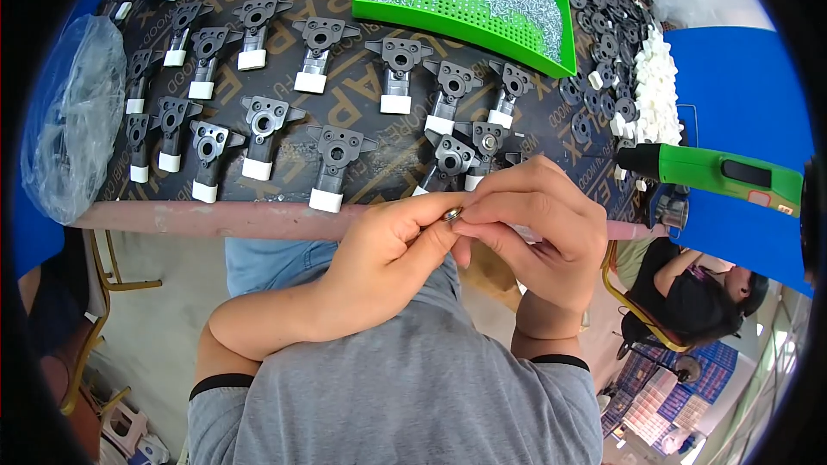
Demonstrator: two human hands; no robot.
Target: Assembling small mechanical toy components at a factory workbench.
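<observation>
Just off the table's front edge, my left hand (392, 237) and my right hand (543, 228) meet fingertip to fingertip. Between them is a small, round, shiny metal piece (451, 215), pinched by the thumb and fingers of both; my fingers cover most of it. Right beyond my fingers lie black plastic brackets with white end caps, among them a bracket (454, 155) and another bracket (488, 141) with a round metal piece seated in its hole. Further left, a similar bracket (338, 151) has a bare hole.
More brackets stand in rows across the black printed tabletop (284, 142). Behind them sits a green tray (457, 27) of small screws. Black discs (603, 43), white caps (657, 90) and a green power screwdriver (732, 174) are at right; a clear plastic bag (77, 120) lies left. Another person (689, 288) sits beyond.
</observation>
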